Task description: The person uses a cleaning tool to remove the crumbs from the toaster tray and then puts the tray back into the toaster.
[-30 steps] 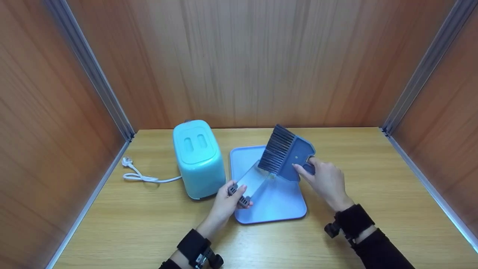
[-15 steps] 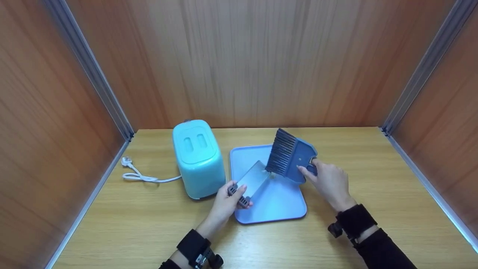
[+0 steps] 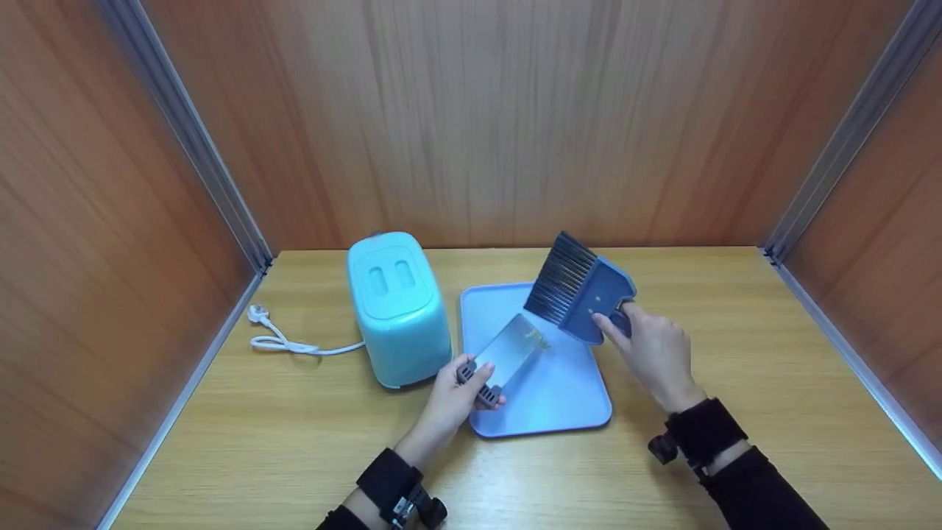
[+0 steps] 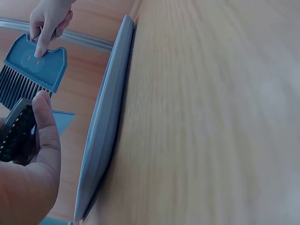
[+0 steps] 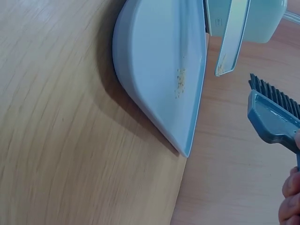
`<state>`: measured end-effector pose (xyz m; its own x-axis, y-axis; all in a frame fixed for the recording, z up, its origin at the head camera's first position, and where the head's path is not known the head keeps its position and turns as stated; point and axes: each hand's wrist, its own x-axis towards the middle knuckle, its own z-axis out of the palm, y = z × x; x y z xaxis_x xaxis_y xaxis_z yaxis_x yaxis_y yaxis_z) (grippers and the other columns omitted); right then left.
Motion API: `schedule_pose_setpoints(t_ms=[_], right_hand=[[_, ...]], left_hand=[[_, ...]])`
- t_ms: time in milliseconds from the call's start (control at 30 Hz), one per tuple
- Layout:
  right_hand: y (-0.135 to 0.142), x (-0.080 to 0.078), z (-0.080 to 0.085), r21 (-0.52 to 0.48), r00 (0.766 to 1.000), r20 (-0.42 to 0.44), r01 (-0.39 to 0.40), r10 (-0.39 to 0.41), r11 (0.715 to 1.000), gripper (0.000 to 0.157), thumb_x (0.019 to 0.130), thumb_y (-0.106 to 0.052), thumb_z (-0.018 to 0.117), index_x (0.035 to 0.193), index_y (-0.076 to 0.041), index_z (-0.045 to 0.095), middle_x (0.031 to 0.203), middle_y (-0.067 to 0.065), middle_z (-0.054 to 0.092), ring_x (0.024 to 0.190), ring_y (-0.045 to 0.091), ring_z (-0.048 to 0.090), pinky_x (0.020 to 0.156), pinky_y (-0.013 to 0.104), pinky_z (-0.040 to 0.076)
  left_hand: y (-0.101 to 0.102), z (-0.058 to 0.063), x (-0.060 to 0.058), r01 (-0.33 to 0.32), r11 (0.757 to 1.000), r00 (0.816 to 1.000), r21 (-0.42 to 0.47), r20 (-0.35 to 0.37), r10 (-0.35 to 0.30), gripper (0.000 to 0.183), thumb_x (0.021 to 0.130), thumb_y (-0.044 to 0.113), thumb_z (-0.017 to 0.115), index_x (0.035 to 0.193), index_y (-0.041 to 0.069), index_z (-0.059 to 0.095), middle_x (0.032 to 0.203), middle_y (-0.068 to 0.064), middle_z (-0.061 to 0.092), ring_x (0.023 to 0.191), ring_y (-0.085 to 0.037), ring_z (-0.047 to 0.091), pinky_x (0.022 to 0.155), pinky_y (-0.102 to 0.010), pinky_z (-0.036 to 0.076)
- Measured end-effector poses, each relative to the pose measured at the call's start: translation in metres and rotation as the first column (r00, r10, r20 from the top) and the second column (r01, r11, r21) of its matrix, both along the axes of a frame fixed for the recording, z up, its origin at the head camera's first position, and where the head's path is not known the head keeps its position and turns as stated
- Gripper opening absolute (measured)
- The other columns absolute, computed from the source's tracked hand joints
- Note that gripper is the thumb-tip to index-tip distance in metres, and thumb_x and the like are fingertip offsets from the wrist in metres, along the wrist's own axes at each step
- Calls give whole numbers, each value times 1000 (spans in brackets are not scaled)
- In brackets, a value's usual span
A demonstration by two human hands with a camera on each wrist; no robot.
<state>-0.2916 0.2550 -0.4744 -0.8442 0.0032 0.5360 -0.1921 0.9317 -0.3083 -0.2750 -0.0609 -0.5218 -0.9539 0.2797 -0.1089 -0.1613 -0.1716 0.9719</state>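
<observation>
My left hand (image 3: 450, 396) pinches the dark grey slotted end of a toaster crumb tray (image 3: 509, 352), thumb on top. The crumb tray is tilted over the blue tray (image 3: 541, 414), with yellowish crumbs at its far corner. With my right hand (image 3: 653, 359) I grip the handle of a blue hand brush (image 3: 595, 300). Its dark bristles (image 5: 276, 95) point to the left and stand apart from the crumb tray. In the right wrist view, crumbs (image 5: 180, 82) lie on the blue tray and a few cling to the crumb tray's end (image 5: 228, 58).
A turquoise toaster (image 3: 397, 309), its lid on top, stands just left of the blue tray. Its white cord and plug (image 3: 283, 342) lie on the table to the left. Wooden panels (image 3: 471, 125) wall the table at the back and both sides.
The brush has moved from the crumb tray's far end up and away to the right, lifting its bristles off. The left hand holds the crumb tray steady; the head view shifted slightly.
</observation>
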Motion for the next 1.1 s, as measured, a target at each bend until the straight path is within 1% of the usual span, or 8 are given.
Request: schedule_pose_setpoints(t_ms=[200, 300, 433, 567, 700, 800, 967, 1100], right_hand=[[0, 0, -2, 57, 999, 39, 0, -2, 998, 49, 101, -51, 74, 95, -2, 73, 59, -1, 46, 48, 15, 40, 45, 26, 25], [4, 1, -3, 81, 998, 54, 13, -17, 997, 48, 101, -50, 74, 98, -2, 73, 58, -1, 47, 47, 15, 39, 45, 26, 24], [10, 1, -1, 74, 998, 52, 36, -40, 997, 47, 101, -48, 74, 99, -1, 73, 57, -1, 43, 46, 15, 37, 45, 27, 23], [11, 1, 1, 41, 998, 39, 54, -56, 998, 46, 101, -47, 74, 94, -2, 71, 58, -2, 41, 47, 16, 38, 46, 27, 24], [5, 2, 0, 9, 999, 24, 40, -41, 999, 47, 101, -49, 74, 86, -5, 67, 58, -3, 40, 47, 16, 39, 46, 27, 26], [-2, 4, -2, -3, 1000, 15, 14, -14, 1000, 47, 100, -50, 75, 84, -6, 66, 59, -3, 40, 48, 16, 40, 45, 27, 27], [-10, 5, -4, 19, 999, 33, -22, 21, 1000, 45, 99, -49, 76, 90, -6, 70, 60, -1, 47, 49, 16, 41, 45, 28, 27], [-7, 6, -4, 63, 998, 57, -18, 15, 998, 44, 98, -47, 78, 95, -4, 73, 61, 2, 54, 49, 16, 42, 45, 27, 27]], left_hand=[[1, 4, 1, -8, 1000, 1000, -10, -3, 8, 27, 110, 19, 63, 124, -2, 55, 102, -13, 67, 76, -18, 78, 77, -32, 69], [2, 5, 0, -9, 1000, 1000, -17, -7, 9, 27, 110, 19, 63, 125, -2, 56, 102, -14, 69, 76, -18, 78, 77, -32, 69], [2, 6, 1, -10, 1000, 1000, -25, -7, 10, 28, 109, 20, 64, 127, -2, 57, 105, -15, 70, 77, -18, 78, 78, -33, 69], [1, 7, 2, -18, 999, 1000, -34, -4, 18, 29, 109, 20, 64, 127, -2, 57, 107, -16, 70, 77, -18, 78, 78, -32, 69], [1, 8, 2, -18, 1000, 1000, -24, -3, 18, 28, 110, 18, 63, 127, -2, 56, 105, -15, 69, 76, -17, 78, 77, -32, 69], [2, 7, 1, -11, 1000, 1000, -12, -8, 10, 25, 110, 17, 61, 125, -2, 55, 101, -13, 67, 74, -17, 78, 75, -31, 69], [2, 6, 0, -14, 1000, 1000, 0, -14, 14, 19, 110, 15, 61, 119, -1, 55, 98, -11, 65, 73, -18, 78, 74, -31, 69], [0, 5, 0, -21, 1000, 1000, -8, -20, 21, 20, 109, 15, 62, 119, -1, 55, 98, -12, 65, 73, -18, 78, 75, -33, 69]])
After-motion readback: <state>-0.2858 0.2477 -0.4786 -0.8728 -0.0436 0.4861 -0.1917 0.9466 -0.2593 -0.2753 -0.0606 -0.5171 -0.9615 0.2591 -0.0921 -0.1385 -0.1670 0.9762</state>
